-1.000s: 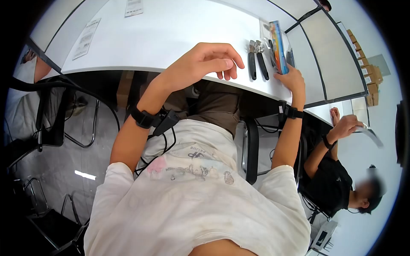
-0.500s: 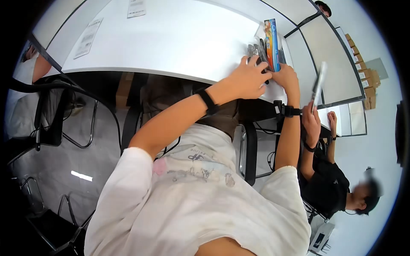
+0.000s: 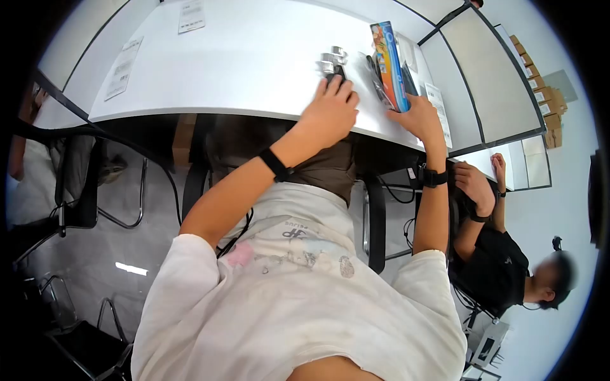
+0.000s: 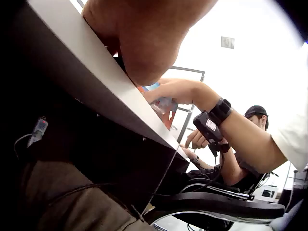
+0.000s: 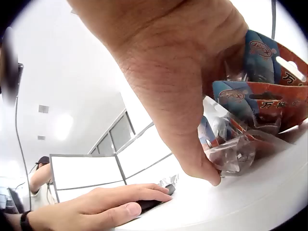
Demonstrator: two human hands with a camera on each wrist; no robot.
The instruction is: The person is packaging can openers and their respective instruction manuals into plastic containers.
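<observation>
In the head view my left hand point(image 3: 329, 114) lies over the black handles of two can openers point(image 3: 328, 65) on the white table. Their metal heads stick out past my fingertips. From the right wrist view, the left hand's fingers and thumb lie along a dark handle point(image 5: 150, 206). My right hand point(image 3: 420, 120) grips the near end of a group of blister packs point(image 3: 389, 63) with blue and orange cards, standing on edge. Close up in the right wrist view, the cards point(image 5: 269, 103) and clear plastic point(image 5: 236, 156) sit beside my right thumb; the other fingers are largely hidden.
Printed paper slips point(image 3: 124, 68) lie on the table's left, and a printed sheet point(image 3: 438, 108) lies right of the packs. White partition panels point(image 3: 460, 76) edge the table. Another person in black point(image 3: 489, 267) sits beyond the right side.
My left hand came across to the can openers beside the packs, then moved them left, away from the packs. The right hand stays at the packs, which have shifted slightly left in view.
</observation>
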